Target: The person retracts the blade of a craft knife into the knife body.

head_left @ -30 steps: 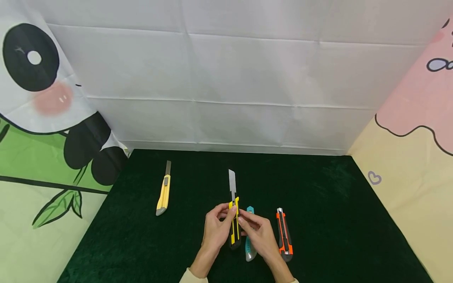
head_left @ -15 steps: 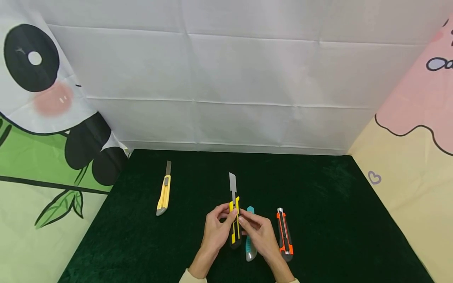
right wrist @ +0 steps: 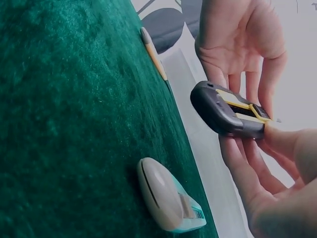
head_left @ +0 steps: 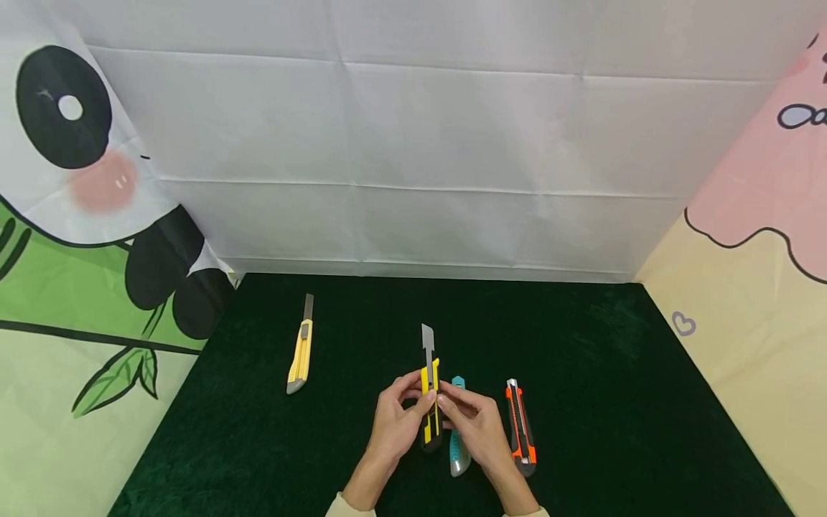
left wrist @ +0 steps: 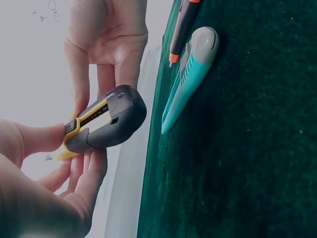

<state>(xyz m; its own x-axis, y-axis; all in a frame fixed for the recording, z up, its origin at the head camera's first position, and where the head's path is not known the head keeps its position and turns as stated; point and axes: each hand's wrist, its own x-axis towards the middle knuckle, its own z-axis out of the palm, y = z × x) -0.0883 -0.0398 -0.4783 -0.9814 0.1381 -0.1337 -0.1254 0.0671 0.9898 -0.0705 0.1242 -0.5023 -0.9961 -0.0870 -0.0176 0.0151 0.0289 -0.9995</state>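
Observation:
A yellow-and-black box cutter [head_left: 431, 420] is held upright between both hands in the head view, its blade [head_left: 428, 339] sticking out at the top. My left hand [head_left: 395, 420] pinches it from the left, thumb on its front face. From the right my right hand [head_left: 474, 424] pinches the same handle with thumb and fingers. Both wrist views show the rounded black butt end [left wrist: 126, 114] towards the camera, raised off the green cloth. A teal box cutter [head_left: 458, 449] lies behind the right hand, which partly hides it.
An orange-and-black box cutter [head_left: 520, 431] lies on the dark green cloth [head_left: 614, 431] to the right. A pale yellow box cutter [head_left: 299, 355], blade out, lies to the left. A white sheet [head_left: 439, 143] hangs behind the table.
The blade of the held box cutter sticks out less than before, its tip lower. The left thumb has slid down along the handle. Both hands otherwise stay nearly in place.

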